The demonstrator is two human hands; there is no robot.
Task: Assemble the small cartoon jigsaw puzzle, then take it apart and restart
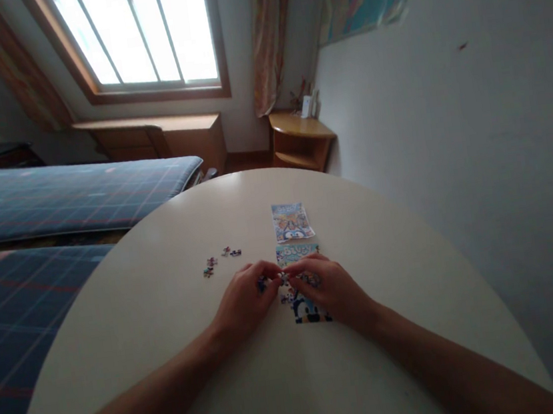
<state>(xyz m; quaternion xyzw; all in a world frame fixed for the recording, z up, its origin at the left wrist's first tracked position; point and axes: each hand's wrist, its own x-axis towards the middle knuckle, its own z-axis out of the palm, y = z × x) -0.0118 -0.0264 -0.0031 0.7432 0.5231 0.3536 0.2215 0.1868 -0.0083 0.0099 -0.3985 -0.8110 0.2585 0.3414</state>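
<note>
A partly joined jigsaw puzzle point(312, 311) with a blue cartoon dog lies on the table, with a gap along its left side. My left hand point(247, 294) is closed at that left edge, thumb and forefinger pinching a small jigsaw piece point(284, 277). From the other side, my right hand point(331, 287) reaches over the puzzle, its fingertips closed at the same piece and almost touching the left ones. Another dark piece point(262, 283) shows beneath my left fingers. Just beyond the puzzle is a creased picture sheet point(292, 221) with a similar design. The fingers partly hide the puzzle's middle.
Several loose jigsaw pieces point(211, 262) are scattered left of the puzzle on the round white table point(359, 224). A bed with a plaid mattress point(78, 194) stands close by on the left, a wall point(500, 139) on the right. A corner shelf point(301, 125) is behind.
</note>
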